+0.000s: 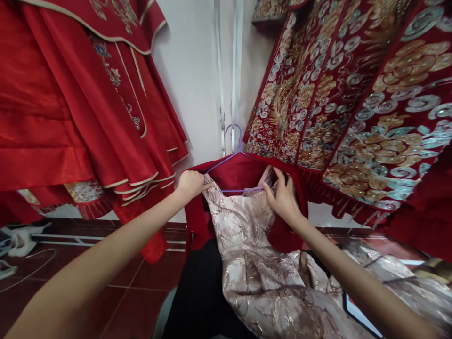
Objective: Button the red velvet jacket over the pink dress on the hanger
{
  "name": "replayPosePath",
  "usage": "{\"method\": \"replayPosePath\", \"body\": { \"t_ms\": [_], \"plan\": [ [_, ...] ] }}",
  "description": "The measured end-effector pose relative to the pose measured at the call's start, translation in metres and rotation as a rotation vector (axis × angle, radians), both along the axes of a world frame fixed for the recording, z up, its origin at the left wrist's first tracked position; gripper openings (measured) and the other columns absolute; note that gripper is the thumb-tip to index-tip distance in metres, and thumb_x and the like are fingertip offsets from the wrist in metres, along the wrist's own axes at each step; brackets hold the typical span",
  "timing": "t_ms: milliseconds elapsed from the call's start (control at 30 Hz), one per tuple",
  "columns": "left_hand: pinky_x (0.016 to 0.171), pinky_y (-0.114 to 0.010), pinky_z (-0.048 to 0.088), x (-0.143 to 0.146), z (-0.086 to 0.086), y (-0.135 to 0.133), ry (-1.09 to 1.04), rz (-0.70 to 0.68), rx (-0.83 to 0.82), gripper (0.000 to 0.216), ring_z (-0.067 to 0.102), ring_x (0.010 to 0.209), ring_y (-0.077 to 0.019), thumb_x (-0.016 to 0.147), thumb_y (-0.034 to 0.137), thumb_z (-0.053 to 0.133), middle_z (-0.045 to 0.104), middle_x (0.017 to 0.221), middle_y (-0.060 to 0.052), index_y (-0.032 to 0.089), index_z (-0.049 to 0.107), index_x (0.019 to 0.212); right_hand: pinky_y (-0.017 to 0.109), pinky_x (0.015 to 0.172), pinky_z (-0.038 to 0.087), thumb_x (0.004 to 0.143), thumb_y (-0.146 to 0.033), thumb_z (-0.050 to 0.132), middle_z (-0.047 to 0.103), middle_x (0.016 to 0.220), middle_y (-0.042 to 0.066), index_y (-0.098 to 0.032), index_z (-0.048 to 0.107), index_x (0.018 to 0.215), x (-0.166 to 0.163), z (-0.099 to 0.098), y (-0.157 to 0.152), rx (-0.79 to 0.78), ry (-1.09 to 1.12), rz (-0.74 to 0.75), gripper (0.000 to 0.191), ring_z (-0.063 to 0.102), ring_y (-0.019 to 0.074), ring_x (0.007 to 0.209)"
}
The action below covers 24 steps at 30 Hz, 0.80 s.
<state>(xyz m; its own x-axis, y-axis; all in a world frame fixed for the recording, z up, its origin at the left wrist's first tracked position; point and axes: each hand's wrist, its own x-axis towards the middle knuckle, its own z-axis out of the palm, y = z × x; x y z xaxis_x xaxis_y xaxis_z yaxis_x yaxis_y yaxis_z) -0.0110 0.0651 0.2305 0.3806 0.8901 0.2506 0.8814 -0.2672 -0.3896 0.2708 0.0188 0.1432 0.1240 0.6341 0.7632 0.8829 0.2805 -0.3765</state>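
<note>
A pale pink brocade dress [243,226] with a metallic sheen spreads from the hanger down over my lap. My left hand [192,183] pinches its left shoulder strap near one end of a thin purple hanger [239,146]. On the other side, my right hand [282,195] has thumb and fingers closed about the right strap, by the hanger's lower bar. Part of that strap is hidden behind the fingers. Behind the dress hangs a dark red garment [197,221], on the same hook area; whether it shares the hanger I cannot tell.
Red gowns with cream piping [116,94] hang at the left. A red skirt with gold and silver embroidery [339,108] hangs at the right. A metal pole [236,70] stands against the white wall. White shoes [21,242] lie on the floor; a tablet-like device [360,313] is partly covered by fabric.
</note>
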Motion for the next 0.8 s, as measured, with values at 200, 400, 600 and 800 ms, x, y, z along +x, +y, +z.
{"method": "replayPosePath", "body": {
  "t_ms": [200,400,600,800],
  "plan": [
    [0.064,-0.029,0.034,0.006,0.013,-0.007,0.043,-0.002,0.006,0.065,0.065,0.088,-0.0299,0.089,0.059,0.037,0.069,0.091,-0.023,0.003,0.066,0.101,0.05,0.096,0.041,0.091,-0.056,0.033,0.049,0.125,0.025,-0.007,0.037,0.138,0.019,0.012,0.008,-0.192,0.052,-0.138,0.068,0.048,0.0366,0.119],
    [0.066,-0.029,0.037,0.018,0.01,-0.019,0.069,-0.136,-0.083,0.06,0.065,0.088,-0.03,0.086,0.059,0.042,0.07,0.092,-0.021,0.007,0.072,0.086,0.052,0.092,0.042,0.091,-0.061,0.023,0.052,0.117,0.025,-0.011,0.046,0.134,0.035,0.032,0.013,-0.287,0.089,-0.208,0.07,0.051,0.0392,0.115],
    [0.066,-0.029,0.039,0.003,0.01,-0.011,0.026,-0.191,-0.116,0.065,0.066,0.085,-0.0285,0.085,0.065,0.038,0.069,0.089,-0.019,0.008,0.07,0.085,0.055,0.1,0.034,0.09,-0.063,0.024,0.043,0.131,0.032,-0.001,0.05,0.128,0.042,0.055,0.024,-0.354,0.094,-0.268,0.077,0.038,0.0418,0.127],
    [0.069,-0.027,0.041,-0.016,0.017,0.0,-0.126,-0.246,-0.278,0.062,0.063,0.084,-0.0239,0.083,0.065,0.038,0.068,0.094,-0.015,0.012,0.069,0.085,0.051,0.093,0.042,0.087,-0.067,0.026,0.058,0.114,0.033,0.003,0.062,0.112,0.057,0.087,0.035,-0.653,-0.054,-0.293,0.082,0.055,0.0398,0.113]
  ]
}}
